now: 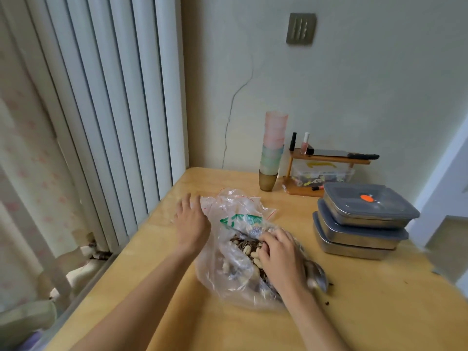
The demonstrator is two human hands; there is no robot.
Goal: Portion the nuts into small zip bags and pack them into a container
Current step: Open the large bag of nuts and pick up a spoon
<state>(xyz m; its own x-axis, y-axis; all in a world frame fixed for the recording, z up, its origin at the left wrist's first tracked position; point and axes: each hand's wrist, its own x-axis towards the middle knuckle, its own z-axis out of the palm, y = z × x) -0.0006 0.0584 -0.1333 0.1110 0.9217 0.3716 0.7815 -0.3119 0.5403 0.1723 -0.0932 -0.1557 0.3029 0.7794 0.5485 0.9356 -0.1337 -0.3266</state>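
**Digging into the nut bag, small zip bags lying just behind it**

Reaching in now: my right hand (pixel 279 257) is in the mouth of the big clear bag (pixel 235 252) at centre frame, fingers (pixel 266 243) curled down over the nuts (pixel 247 248), peanuts in the shell mixed with dark seeds. I'd call that gathering a handful, though I cannot tell how much is held under the palm.

My left hand (pixel 191 221) lies flat just left of the bag, fingers straight and spread, gripping nothing; it presses the loose plastic at the upper-left edge. My guess is that it pins the mouth open and keeps the bag from sliding on the worktop (pixel 177 312).

Both forearms come in from the bottom edge, angled up toward centre, the right wrist bent down into the bag.

The red-striped zip bags (pixel 263 207) lie behind the big bag, touching it. The stacked lidded containers (pixel 362 224) wait at the right, lids on, well apart from my hands: nothing packed yet, I judge.
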